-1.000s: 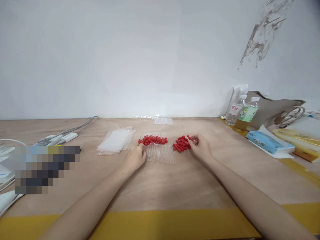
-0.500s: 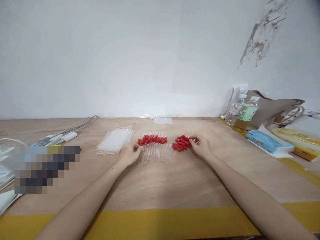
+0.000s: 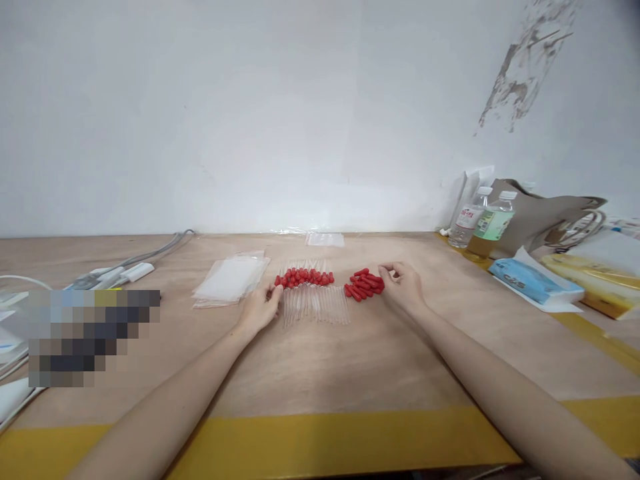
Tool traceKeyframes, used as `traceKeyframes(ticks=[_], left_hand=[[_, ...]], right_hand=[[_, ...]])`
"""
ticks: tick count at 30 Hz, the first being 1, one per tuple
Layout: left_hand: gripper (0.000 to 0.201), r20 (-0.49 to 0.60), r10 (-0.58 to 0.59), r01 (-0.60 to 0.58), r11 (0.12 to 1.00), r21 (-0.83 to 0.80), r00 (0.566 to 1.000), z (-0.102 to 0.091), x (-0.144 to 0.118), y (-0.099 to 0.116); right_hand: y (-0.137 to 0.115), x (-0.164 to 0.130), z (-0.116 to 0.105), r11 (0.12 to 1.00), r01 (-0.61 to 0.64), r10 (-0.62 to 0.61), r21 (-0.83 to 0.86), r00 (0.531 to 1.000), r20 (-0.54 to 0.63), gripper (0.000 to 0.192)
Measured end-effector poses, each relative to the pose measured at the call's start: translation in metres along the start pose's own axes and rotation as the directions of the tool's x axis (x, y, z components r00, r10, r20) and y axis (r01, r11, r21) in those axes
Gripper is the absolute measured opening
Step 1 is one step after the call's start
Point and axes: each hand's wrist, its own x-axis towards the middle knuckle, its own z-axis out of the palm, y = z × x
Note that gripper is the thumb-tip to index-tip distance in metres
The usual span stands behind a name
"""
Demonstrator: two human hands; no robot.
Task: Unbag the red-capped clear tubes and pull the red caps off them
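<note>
A row of clear thin tubes (image 3: 320, 308) lies at the middle of the table. Red rubber bulbs (image 3: 305, 276) sit across the far part of this row, with more clear tube ends showing beyond them. My left hand (image 3: 259, 308) rests at the row's left end, thumb and fingers closed by the nearest bulb and tube; whether it grips one is hidden. To the right lies a loose pile of longer red rubber bulbs (image 3: 364, 285). Against the pile's right edge is my right hand (image 3: 404, 285), its thumb and forefinger pinched together; anything between them is too small to make out.
Clear plastic bags (image 3: 231, 279) lie left of the tubes, another small bag (image 3: 325, 239) near the wall. Two bottles (image 3: 493, 223), a grey bag (image 3: 543, 210), and a blue tissue pack (image 3: 535, 280) stand at the right. Cables and a power strip (image 3: 117, 275) occupy the left.
My right fingertips have lifted slightly from the red pile and drawn together. My left hand stays at the left end of the tubes, its fingers a little more curled.
</note>
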Motion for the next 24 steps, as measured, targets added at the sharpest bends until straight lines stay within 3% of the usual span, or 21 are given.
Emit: traceKeyframes(ticks=[4, 8, 11, 18, 24], left_hand=[[0.034, 0.026, -0.058, 0.06, 0.996, -0.06, 0.998, 0.0, 0.001, 0.003], [0.033, 0.026, -0.067, 0.069, 0.994, -0.085, 0.997, 0.0, 0.001, 0.0], [0.033, 0.03, -0.064, 0.066, 0.992, -0.104, 0.998, 0.001, 0.002, -0.002], [0.033, 0.069, -0.028, 0.04, 0.984, -0.175, 0.997, 0.005, 0.003, -0.006], [0.035, 0.111, 0.03, -0.005, 0.975, -0.22, 0.993, 0.01, 0.003, -0.009]], right_hand=[[-0.041, 0.008, 0.007, 0.978, 0.18, -0.154, -0.106, 0.965, 0.211, 0.019], [-0.077, 0.014, 0.03, 0.905, 0.334, -0.205, -0.264, 0.885, 0.418, 0.019], [-0.089, 0.016, 0.048, 0.848, 0.416, -0.214, -0.328, 0.835, 0.507, 0.018], [-0.089, 0.018, 0.062, 0.84, 0.431, -0.205, -0.33, 0.815, 0.542, 0.016], [-0.087, 0.017, 0.055, 0.858, 0.384, -0.205, -0.34, 0.864, 0.46, 0.024]])
